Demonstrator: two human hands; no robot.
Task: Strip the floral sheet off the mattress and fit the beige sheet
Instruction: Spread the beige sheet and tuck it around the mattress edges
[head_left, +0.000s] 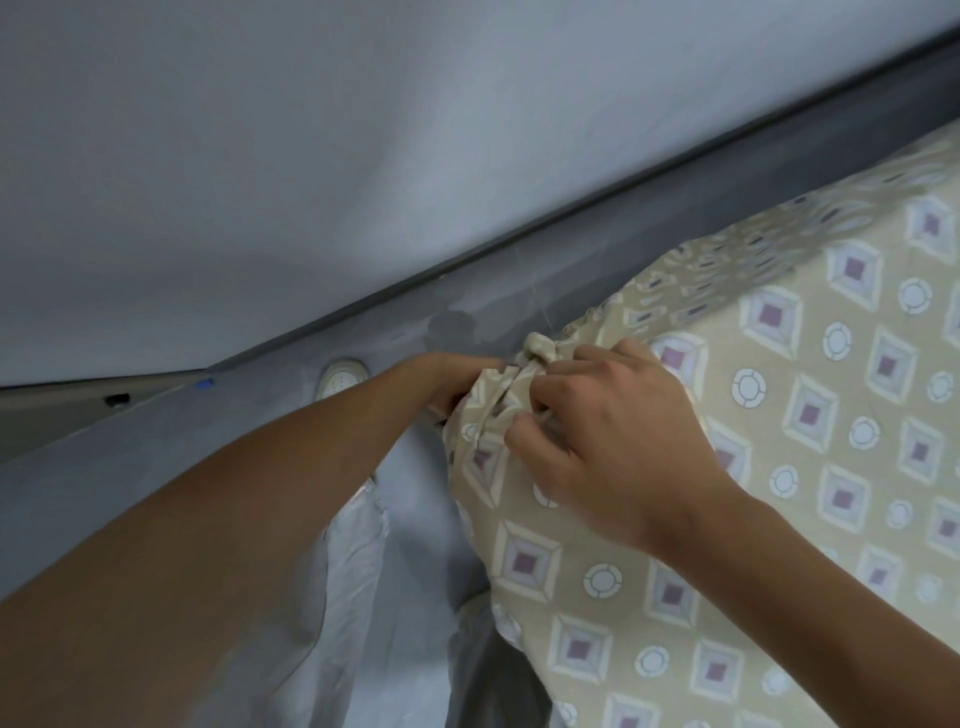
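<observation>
1. Sheet corner was the place of work: the beige sheet (727, 467), printed with diamonds and small circles, covered the right and lower right of the frame, and its corner was bunched near the middle of the picture.
2. The right hand (608, 447) lay on top of the bunched corner with curled fingers, pinching a fold of the fabric.
3. The left hand (447, 379) reached in from the lower left; its fingers went under the gathered edge and were mostly hidden, so I cannot tell if they gripped the cloth or only pressed it.
4. White fabric (348, 571) lay in the lower centre, below the left arm. No floral sheet could be recognised with certainty.
5. A grey wall (363, 130) filled the upper part, with a dark skirting band (675, 228) running diagonally and a small round white object (343, 382) on the floor at centre left.
6. The sheet seemed light, soft and without stiffness, so it would probably fold and slip easily; the gathered hem at the corner looked like the best place to hold while pulling it over the mattress corner.
</observation>
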